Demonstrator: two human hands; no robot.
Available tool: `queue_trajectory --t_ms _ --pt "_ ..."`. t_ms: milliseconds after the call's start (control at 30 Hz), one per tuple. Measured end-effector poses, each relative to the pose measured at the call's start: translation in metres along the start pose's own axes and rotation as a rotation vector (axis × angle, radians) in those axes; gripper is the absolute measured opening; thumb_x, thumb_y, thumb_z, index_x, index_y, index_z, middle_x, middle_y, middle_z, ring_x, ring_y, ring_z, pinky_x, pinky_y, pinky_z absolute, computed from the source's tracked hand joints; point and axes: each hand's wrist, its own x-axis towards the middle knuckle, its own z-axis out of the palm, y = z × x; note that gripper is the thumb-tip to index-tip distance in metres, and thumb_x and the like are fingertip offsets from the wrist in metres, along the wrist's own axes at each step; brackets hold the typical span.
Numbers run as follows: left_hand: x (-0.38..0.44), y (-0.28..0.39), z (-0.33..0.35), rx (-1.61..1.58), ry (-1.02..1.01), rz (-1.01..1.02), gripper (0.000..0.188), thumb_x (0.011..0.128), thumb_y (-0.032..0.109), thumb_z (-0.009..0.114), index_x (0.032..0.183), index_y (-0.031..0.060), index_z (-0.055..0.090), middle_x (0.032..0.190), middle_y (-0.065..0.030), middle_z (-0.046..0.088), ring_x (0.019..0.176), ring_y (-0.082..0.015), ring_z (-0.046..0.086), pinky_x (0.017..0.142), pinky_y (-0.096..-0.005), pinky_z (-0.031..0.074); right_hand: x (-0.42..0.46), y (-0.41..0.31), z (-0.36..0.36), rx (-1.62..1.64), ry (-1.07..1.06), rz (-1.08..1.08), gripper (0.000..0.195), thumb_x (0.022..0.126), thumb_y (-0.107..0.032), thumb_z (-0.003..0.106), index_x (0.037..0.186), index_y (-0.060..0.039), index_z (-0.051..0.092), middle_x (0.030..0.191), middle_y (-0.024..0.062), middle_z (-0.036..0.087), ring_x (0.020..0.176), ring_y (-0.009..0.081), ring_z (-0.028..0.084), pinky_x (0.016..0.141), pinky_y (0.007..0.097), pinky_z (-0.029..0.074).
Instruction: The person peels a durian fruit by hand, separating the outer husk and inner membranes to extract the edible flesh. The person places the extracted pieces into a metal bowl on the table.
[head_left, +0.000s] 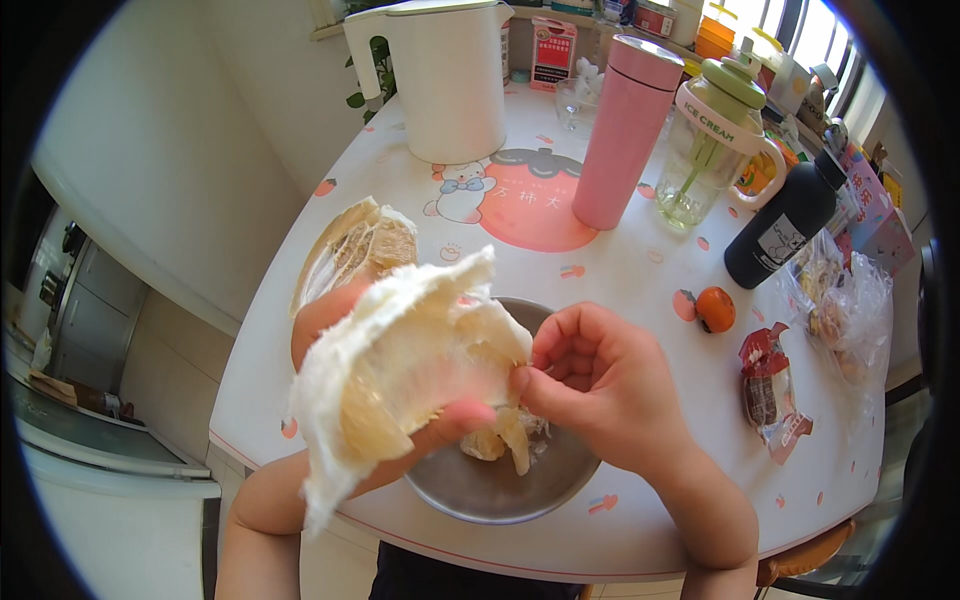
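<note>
My left hand (450, 421) is wrapped around a large pomelo piece (420, 352) with thick white pith and pale yellow flesh. Its thumb presses the lower edge, while most of its fingers are hidden behind the fruit. At the piece's right edge, my right hand (600, 382) pinches the thin membrane between thumb and index finger. Below both hands is a steel bowl (517, 499) holding pomelo flesh and membrane scraps (514, 439). Another pomelo portion (360, 251), still in its rind, lies on the table behind my left hand.
Across the patterned table (637, 525) stand a white pitcher (454, 86), pink flask (630, 131), clear green-lidded jug (709, 150) and black bottle (784, 221). At right lie a persimmon (715, 309), a red-and-clear food packet (772, 394) and a plastic bag (847, 315).
</note>
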Motion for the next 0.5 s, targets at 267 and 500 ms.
queue_trajectory --t_ms 267,500 --pt "0.010 -0.007 0.020 -0.084 -0.066 0.560 0.071 0.065 0.007 0.082 0.116 0.0057 0.034 0.105 -0.0189 0.051 0.094 -0.0267 0.059 0.077 -0.0366 0.054 -0.004 0.003 0.009 -0.252 0.085 -0.174 0.016 0.074 -0.003 0.062 0.086 0.0030 0.053 0.073 0.0068 0.061 0.065 0.0103 0.061 0.060 0.0229 0.051" --pt "-0.004 0.000 -0.001 0.045 0.102 0.093 0.083 0.063 0.025 0.085 0.122 0.0056 0.030 0.117 -0.0101 0.043 0.100 -0.0230 0.057 0.085 -0.0341 0.051 0.001 0.001 -0.003 0.156 0.007 -0.037 0.018 0.083 -0.007 0.064 0.095 0.0052 0.060 0.084 0.0056 0.065 0.074 0.0091 0.064 0.064 0.0223 0.053"
